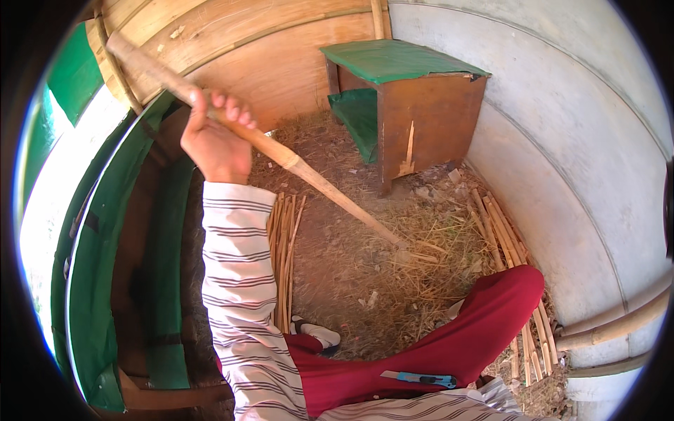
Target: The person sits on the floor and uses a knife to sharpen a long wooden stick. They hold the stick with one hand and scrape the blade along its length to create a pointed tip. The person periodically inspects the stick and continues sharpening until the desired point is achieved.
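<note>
My left hand (219, 144) is raised at the upper left, its fingers wrapped round a bamboo pole (330, 189). The pole slants from the upper left down to the straw-strewn ground, where its lower end comes near some straw (449, 245). A striped sleeve covers my left forearm. Across my lap, on the dark red trousers (365, 368), lies a blue utility knife (421, 379). Another striped sleeve (421, 408) shows at the lower edge, but my right hand does not show.
Bundles of split bamboo strips lie on the ground, one on the left (284, 259) and one on the right (516, 245). A wooden table with a green cover (400, 59) stands at the back. Green-covered benches (105, 281) line the left; a pale wall (562, 140) bounds the right.
</note>
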A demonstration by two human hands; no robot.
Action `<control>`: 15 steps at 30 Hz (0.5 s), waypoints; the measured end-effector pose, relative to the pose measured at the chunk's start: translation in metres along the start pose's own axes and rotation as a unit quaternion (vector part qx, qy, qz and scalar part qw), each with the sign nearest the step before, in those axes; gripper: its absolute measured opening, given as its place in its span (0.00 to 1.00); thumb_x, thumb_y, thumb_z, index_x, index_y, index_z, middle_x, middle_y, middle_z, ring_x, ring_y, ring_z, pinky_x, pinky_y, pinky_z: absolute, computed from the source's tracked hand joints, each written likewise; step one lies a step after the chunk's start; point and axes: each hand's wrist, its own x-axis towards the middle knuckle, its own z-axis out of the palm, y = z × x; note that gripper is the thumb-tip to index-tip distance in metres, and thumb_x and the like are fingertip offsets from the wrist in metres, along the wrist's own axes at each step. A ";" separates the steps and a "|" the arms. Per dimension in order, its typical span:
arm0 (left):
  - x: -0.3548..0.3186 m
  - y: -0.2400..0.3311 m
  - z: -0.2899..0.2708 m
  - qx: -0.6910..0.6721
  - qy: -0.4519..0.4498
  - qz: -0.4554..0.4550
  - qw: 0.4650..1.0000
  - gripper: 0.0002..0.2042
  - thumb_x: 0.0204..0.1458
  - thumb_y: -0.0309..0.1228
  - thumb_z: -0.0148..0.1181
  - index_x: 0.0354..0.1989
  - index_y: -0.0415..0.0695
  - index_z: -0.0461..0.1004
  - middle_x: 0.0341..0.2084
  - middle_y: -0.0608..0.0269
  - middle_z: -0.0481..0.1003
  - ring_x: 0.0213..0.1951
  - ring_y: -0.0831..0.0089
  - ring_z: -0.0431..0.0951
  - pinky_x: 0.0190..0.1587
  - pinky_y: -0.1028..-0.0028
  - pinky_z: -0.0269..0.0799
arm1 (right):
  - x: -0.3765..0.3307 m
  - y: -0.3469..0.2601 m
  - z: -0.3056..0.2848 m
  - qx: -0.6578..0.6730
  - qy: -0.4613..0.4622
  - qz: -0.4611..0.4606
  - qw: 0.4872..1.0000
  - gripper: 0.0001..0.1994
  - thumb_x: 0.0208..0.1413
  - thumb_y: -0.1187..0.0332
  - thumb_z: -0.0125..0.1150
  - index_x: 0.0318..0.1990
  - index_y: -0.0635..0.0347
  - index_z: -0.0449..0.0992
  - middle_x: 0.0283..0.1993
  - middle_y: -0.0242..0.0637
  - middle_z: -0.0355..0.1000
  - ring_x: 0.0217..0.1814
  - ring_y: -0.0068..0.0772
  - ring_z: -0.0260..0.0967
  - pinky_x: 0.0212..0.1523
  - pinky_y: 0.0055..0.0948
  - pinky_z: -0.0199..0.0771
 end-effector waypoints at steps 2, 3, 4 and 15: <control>-0.003 0.020 -0.025 -0.017 -0.022 0.031 0.999 0.16 0.63 0.45 0.46 0.29 0.46 0.61 0.21 0.65 0.60 0.26 0.68 0.60 0.31 0.70 0.57 | -0.001 -0.004 0.003 0.013 0.002 -0.005 1.000 0.20 0.63 0.49 0.54 0.26 0.54 0.66 0.13 0.29 0.52 0.13 0.27 0.50 0.16 0.31 0.50; -0.004 0.027 -0.035 -0.036 -0.029 0.036 0.998 0.15 0.64 0.44 0.45 0.30 0.46 0.61 0.22 0.65 0.59 0.27 0.70 0.59 0.32 0.71 0.56 | -0.003 -0.006 0.002 0.023 0.009 0.003 1.000 0.20 0.63 0.49 0.54 0.26 0.54 0.66 0.13 0.28 0.52 0.13 0.27 0.50 0.16 0.31 0.50; -0.006 0.034 -0.045 -0.055 -0.036 0.042 0.997 0.15 0.65 0.42 0.44 0.31 0.45 0.61 0.23 0.66 0.58 0.28 0.71 0.58 0.33 0.72 0.56 | -0.004 -0.005 0.001 0.030 0.017 0.003 0.999 0.20 0.62 0.49 0.55 0.26 0.54 0.66 0.13 0.28 0.52 0.13 0.27 0.50 0.16 0.30 0.50; -0.037 0.063 -0.122 -0.102 0.106 0.119 0.982 0.16 0.65 0.42 0.46 0.28 0.47 0.60 0.22 0.67 0.60 0.26 0.72 0.60 0.32 0.72 0.60 | -0.023 0.000 -0.108 0.115 0.220 0.059 0.967 0.21 0.61 0.48 0.57 0.26 0.53 0.66 0.13 0.26 0.52 0.12 0.23 0.49 0.16 0.28 0.51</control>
